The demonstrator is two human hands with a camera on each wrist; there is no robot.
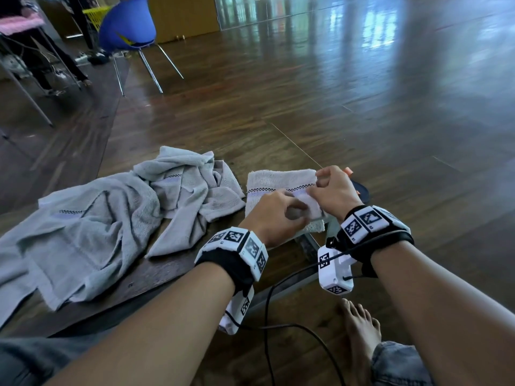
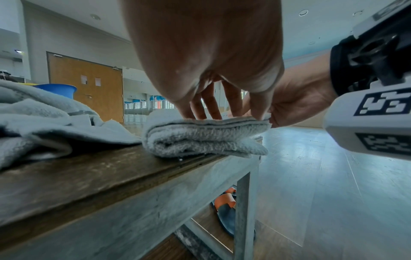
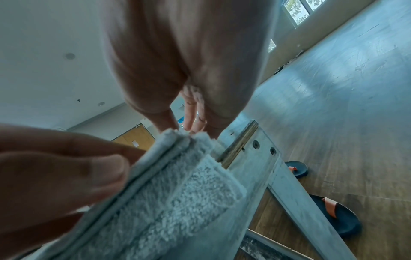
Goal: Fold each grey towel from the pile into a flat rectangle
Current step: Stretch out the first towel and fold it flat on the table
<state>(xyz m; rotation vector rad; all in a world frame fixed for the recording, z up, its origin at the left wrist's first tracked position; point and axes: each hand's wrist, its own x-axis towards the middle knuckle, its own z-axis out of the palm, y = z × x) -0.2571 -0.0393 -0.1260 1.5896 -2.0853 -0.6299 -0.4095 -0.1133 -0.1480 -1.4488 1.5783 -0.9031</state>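
Note:
A folded grey towel lies at the right end of a low wooden table, its near corner overhanging the edge. My left hand is on its near part with curled fingers, fingertips down on the top layer. My right hand grips the towel's right edge; its fingertips pinch the stacked layers at the corner of the towel. A pile of crumpled grey towels covers the table's left half.
Dark sandals with orange straps lie on the floor beside and under the table. My bare foot and a black cable are near the table leg. A blue chair stands far back on the wooden floor.

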